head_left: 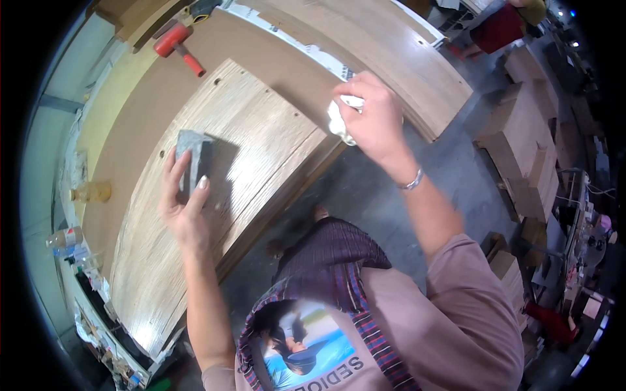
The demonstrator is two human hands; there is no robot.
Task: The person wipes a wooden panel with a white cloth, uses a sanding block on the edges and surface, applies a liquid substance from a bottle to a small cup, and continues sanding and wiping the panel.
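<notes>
A light wood-grain panel (254, 140) with small drilled holes lies at a slant on the workbench in front of me. My left hand (186, 202) is over it, fingers wrapped round a grey rectangular block (193, 144) that stands on or just above the panel; whether it touches is hard to tell. Past the panel's right corner, my right hand (373, 117) is raised with a crumpled white cloth or wad of paper (340, 124) pinched in its fingers. The material of the block cannot be made out.
A red mallet (173, 40) lies on the brown board (261, 52) beyond the panel. Bottles (91, 191) stand along the left edge. Another wood panel (417, 85) is at the far right. Stacked boards (521, 143) fill the right side. A person in red (499, 31) is at the back.
</notes>
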